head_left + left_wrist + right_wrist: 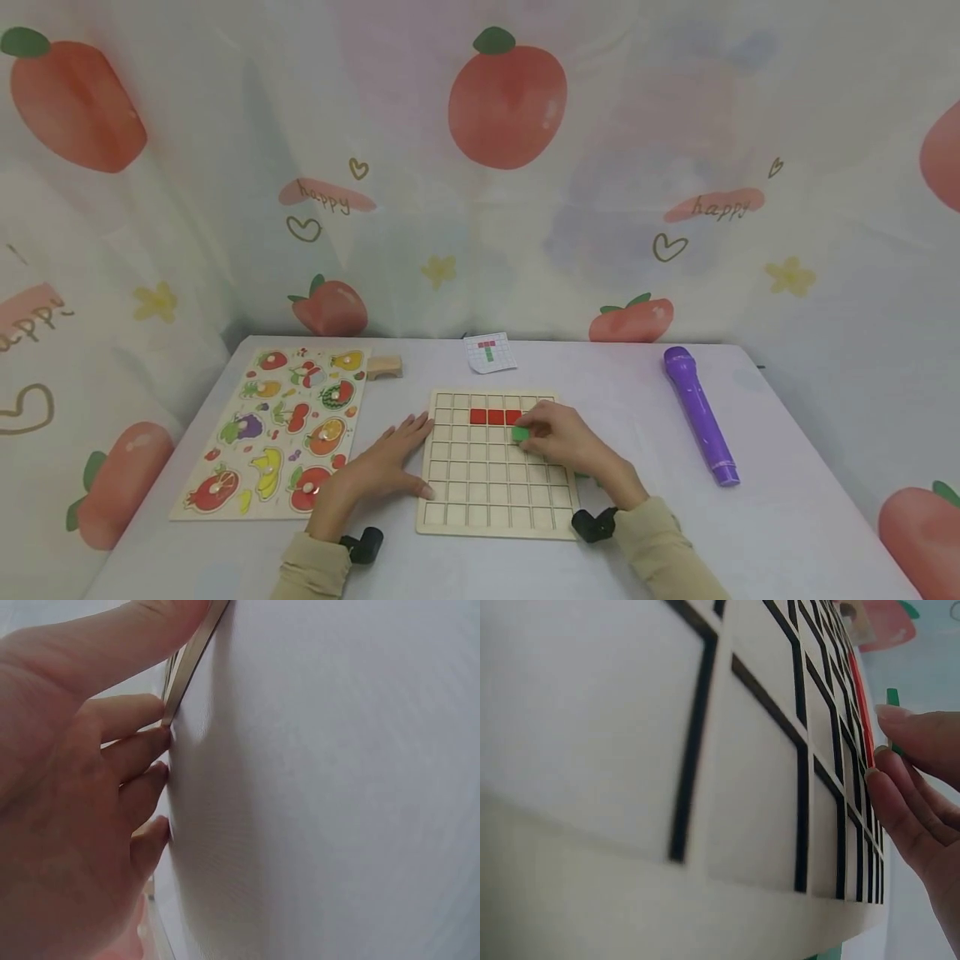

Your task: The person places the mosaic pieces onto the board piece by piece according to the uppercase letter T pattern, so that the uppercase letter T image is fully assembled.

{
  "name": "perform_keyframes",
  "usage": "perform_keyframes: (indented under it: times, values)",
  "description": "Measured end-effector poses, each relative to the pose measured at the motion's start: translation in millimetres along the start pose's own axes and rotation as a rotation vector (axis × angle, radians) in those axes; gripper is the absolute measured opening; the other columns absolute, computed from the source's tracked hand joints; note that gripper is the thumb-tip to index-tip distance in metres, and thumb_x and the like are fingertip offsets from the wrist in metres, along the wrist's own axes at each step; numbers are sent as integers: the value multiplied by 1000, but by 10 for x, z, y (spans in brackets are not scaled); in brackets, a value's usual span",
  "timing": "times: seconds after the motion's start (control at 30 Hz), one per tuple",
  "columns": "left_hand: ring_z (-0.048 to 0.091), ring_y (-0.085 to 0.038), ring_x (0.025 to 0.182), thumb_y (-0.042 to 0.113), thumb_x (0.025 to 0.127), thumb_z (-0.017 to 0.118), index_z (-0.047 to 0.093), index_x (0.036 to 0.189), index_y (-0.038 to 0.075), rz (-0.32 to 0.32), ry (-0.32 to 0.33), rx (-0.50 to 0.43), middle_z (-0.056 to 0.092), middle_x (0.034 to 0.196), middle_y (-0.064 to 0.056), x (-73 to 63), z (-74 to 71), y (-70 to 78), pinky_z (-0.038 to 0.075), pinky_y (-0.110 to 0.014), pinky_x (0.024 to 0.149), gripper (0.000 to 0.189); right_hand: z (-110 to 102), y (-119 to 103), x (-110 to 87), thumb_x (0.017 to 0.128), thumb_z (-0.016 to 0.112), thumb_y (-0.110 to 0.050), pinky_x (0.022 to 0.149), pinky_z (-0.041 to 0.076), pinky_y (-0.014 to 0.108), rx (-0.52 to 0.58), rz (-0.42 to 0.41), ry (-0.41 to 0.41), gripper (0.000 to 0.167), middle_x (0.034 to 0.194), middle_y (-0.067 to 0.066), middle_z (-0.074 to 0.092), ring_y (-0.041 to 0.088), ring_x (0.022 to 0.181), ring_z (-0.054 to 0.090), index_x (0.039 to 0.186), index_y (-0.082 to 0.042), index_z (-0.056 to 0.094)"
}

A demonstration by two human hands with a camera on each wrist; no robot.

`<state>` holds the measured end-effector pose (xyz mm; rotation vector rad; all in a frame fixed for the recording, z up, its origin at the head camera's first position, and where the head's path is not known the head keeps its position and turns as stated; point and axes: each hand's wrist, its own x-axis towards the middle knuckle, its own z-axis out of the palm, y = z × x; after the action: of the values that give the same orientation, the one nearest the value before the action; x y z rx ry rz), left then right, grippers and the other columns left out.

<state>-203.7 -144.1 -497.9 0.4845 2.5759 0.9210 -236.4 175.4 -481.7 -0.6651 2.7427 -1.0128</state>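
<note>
Green tile (521, 434) sits pinched in the right hand (561, 435) over the board (495, 531), beside the red tiles (496, 417); left hand (381, 465), fingers extended, touches the board's edge. Likely fault: loose pinch, tile dropped askew. Right wrist view alone confirms clearance above the board.

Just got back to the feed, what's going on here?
A person is filling a wooden grid board with colored tiles. Three red tiles lie side by side near its far edge. The right hand pinches a green tile just above the board, not yet set down, while the left hand touches the board's left edge. Behind the board lies a card with a red and green T-shaped pattern.
</note>
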Motion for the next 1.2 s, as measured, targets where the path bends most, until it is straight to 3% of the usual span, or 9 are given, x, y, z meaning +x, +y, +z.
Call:
perform_keyframes:
  times: [0.7,1.2]
  values:
    - [15,-31,160,33,76,91,31,161,5,2,7,3,24,171,-10,22,15,-34,11,-53,132,108,151,-115,255,85,80,-2,67,51,20,-31,-81,-55,22,92,3,68,6,76,57,107,-3,78]
    - [15,-32,160,30,77,91,31,161,5,-7,4,17,24,171,-10,-5,9,11,12,-53,131,106,172,-158,245,85,79,1,72,56,23,-45,-70,-32,22,95,6,70,9,80,62,107,-2,76]
